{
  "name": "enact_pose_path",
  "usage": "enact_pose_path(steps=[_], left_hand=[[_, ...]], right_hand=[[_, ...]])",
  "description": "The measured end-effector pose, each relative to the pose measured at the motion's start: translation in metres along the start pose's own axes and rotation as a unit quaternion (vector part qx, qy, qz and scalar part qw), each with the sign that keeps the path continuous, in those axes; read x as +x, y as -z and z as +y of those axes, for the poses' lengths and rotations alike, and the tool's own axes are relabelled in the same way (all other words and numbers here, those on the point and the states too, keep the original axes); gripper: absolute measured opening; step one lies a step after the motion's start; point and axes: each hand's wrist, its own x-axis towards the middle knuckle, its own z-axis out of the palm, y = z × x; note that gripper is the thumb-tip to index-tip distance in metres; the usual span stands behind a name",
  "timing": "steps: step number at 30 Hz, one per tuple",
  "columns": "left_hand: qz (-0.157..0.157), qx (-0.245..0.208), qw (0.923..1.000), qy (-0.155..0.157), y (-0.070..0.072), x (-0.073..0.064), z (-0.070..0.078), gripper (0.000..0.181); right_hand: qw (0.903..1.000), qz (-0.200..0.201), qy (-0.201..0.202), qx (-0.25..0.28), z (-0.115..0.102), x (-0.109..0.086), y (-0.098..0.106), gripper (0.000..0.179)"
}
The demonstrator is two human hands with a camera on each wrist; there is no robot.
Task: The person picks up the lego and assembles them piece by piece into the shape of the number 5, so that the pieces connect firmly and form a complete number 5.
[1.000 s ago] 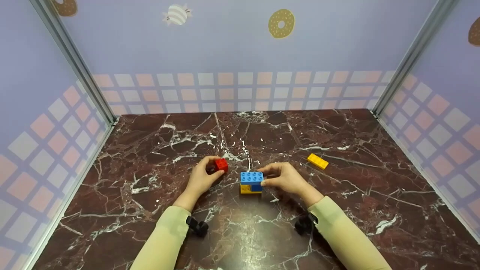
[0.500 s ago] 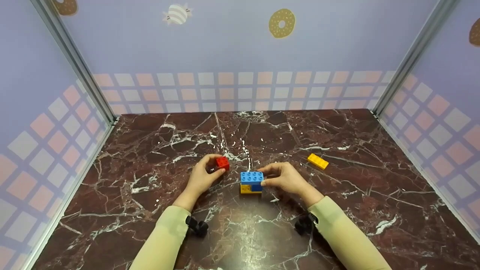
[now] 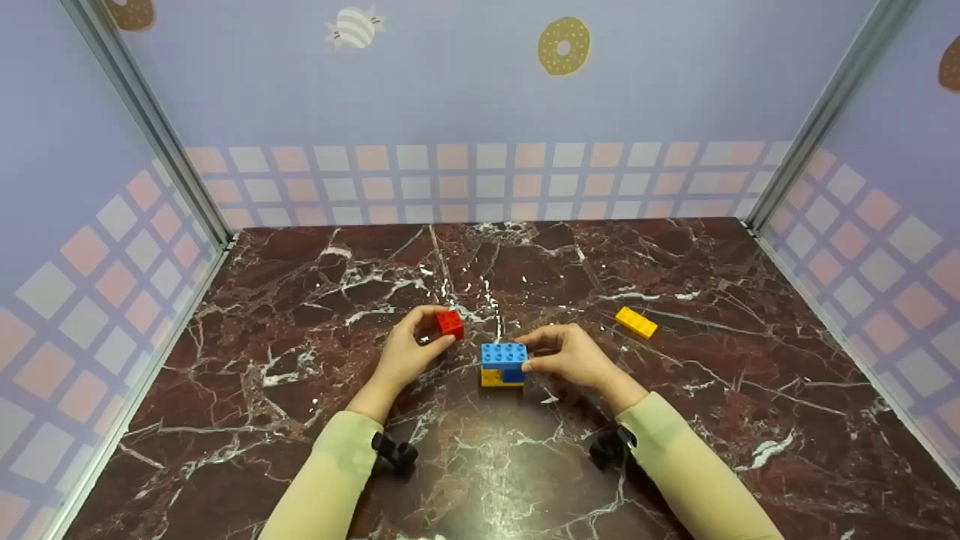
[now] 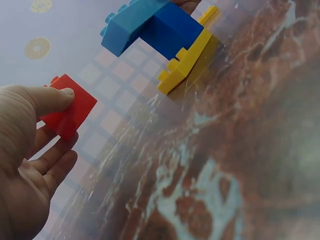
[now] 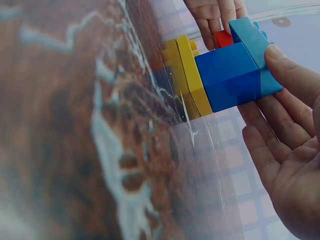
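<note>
Between thumb and fingers my left hand (image 3: 409, 351) pinches a small red building brick (image 3: 451, 325), its studs facing up. In the left wrist view the thumb presses one flat side of the red brick (image 4: 70, 107). To its right stands a small stack: a yellow plate (image 3: 491, 378) at the bottom, a dark blue brick (image 5: 227, 75) on its right part, and a light blue brick (image 3: 504, 353) on top. My right hand (image 3: 574, 358) grips the right end of the light blue brick by thumb and fingers. Under the light blue brick's left part is a gap.
A loose yellow plate with studs (image 3: 636, 322) lies to the right, beyond my right hand. The marbled tabletop (image 3: 495, 465) is bounded by patterned panels at the back (image 3: 480, 90) and both sides.
My left hand has shifted slightly right and away from me, carrying the red brick with it. My right hand and the stack stay where they were.
</note>
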Motion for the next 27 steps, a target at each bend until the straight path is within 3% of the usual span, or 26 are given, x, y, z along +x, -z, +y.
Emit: enact_pose_path(steps=[15, 27], left_hand=[[-0.018, -0.025, 0.9994, -0.015, -0.007, -0.002, 0.021, 0.041], [-0.044, -0.008, 0.9984, -0.034, -0.013, -0.005, 0.036, 0.043]], right_hand=[[0.9999, 0.002, 0.002, -0.013, 0.002, 0.0, 0.001, 0.039], [1.0, -0.001, 0.001, 0.0, 0.0, 0.0, 0.0, 0.039]])
